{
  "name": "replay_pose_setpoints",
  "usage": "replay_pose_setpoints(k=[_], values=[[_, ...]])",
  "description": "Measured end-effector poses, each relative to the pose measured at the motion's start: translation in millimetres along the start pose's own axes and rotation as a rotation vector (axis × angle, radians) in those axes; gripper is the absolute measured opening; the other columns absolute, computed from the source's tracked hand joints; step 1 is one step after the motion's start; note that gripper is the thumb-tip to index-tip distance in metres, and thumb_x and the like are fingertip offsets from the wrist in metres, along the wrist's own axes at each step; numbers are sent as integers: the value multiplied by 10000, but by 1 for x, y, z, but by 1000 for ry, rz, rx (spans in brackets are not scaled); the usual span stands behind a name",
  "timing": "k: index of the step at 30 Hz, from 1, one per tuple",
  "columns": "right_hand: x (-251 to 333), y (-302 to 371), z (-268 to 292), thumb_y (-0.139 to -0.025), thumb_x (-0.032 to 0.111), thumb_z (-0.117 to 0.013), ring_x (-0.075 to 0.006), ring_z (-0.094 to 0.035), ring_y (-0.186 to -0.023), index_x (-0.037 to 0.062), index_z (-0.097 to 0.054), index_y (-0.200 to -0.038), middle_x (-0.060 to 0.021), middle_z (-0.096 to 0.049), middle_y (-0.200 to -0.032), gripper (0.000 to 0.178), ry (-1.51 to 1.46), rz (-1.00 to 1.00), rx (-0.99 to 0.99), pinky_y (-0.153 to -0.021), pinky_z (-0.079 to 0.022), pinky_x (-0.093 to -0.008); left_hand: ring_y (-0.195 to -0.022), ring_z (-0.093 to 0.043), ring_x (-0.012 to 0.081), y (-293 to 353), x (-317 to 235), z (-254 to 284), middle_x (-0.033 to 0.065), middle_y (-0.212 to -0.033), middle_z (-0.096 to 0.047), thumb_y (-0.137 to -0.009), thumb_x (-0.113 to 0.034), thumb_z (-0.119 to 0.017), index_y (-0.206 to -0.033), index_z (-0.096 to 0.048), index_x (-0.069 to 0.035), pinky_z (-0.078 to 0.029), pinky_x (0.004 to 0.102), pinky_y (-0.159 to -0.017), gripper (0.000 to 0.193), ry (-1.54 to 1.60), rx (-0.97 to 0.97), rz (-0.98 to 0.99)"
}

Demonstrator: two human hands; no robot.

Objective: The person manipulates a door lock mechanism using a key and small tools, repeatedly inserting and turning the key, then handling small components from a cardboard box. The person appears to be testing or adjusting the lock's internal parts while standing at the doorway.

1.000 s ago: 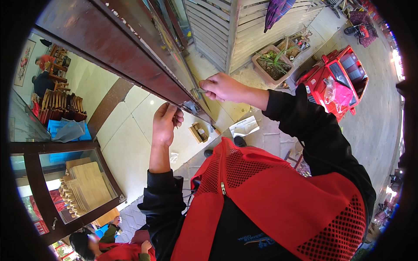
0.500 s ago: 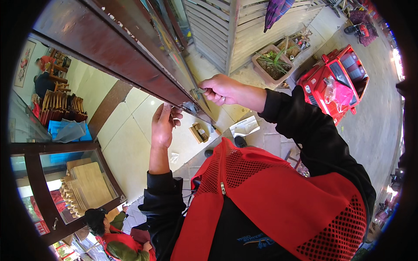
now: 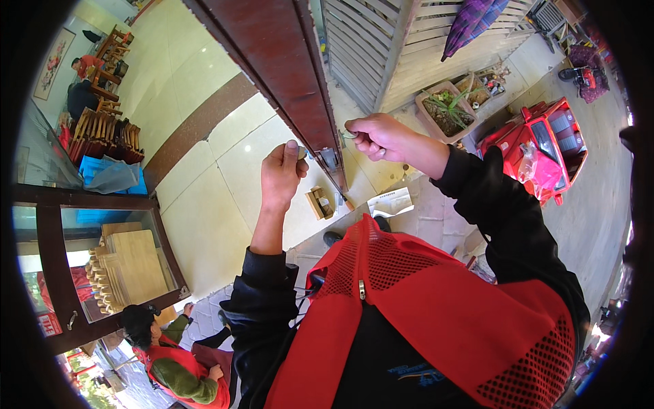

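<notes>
"How do the hands stand?"

"The left hand (image 3: 281, 176) is curled in, thumb raised against the bent forefinger; a small round brassy piece (image 3: 301, 153) is pinched there, mostly hidden by the fingers; the right hand (image 3: 383, 139) is curled too, its thumb and forefinger closed on a small flat metal piece (image 3: 349, 135), too small to name; whether that piece touches the door, I cannot tell."

"And the door?"

"The dark red door (image 3: 293, 61) runs edge-on between the two hands; a metal lock fitting (image 3: 331, 159) sits on its edge, also between them, a little nearer the body than the right hand's fingertips."

"Any writing near them?"

"A white sheet (image 3: 390, 202) lies on the ground below the right hand, with a dark printed line; blue lettering (image 3: 417, 376) marks the black shirt (image 3: 381, 347), nearer the body than either hand; a red notice (image 3: 49, 324) with pale characters shows well to the left of the left hand."

"What else is close?"

"A small cardboard box (image 3: 313, 203), its top folded back, lies on the floor below and between the hands, just beside the white sheet."
</notes>
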State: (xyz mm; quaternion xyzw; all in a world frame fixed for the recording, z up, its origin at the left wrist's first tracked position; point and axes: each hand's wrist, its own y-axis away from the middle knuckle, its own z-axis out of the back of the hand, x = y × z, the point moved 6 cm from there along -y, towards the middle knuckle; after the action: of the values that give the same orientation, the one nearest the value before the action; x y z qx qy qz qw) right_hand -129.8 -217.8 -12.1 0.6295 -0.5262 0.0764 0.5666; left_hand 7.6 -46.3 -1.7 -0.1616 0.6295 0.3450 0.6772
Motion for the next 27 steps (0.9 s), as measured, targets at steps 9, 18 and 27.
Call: replay_pose_setpoints(k=[9,18,27], values=[[2,3,0,-901,278,-615,-78,-299,-417,105,-509,-620,-16,-433,-538,347,50,51,-5,-387,-216,-254,-524,-470,92,5,-5,-6,21,-669,-569,-975,-213,-563,-864,-606,-27,-341,226,-461,221,307,81,162],[0,0,2,-918,287,-648,-76,-296,-408,89,-524,-662,-21,-450,-550,346,21,47,-20,-392,-202,-251,-519,-473,105,3,-5,-8,33,-669,-570,-927,-152,-593,-858,-610,-31,-339,230,-456,140,367,95,283],[2,-2,4,-917,294,-644,-78,-280,-401,86,-524,-658,-32,-459,-551,353,50,33,-30,-392,-193,-266,-606,-554,103,3,-1,-9,36,-731,-621,-977,-171,-572,-964,-614,-24,-424,235,-528,153,337,115,173]])
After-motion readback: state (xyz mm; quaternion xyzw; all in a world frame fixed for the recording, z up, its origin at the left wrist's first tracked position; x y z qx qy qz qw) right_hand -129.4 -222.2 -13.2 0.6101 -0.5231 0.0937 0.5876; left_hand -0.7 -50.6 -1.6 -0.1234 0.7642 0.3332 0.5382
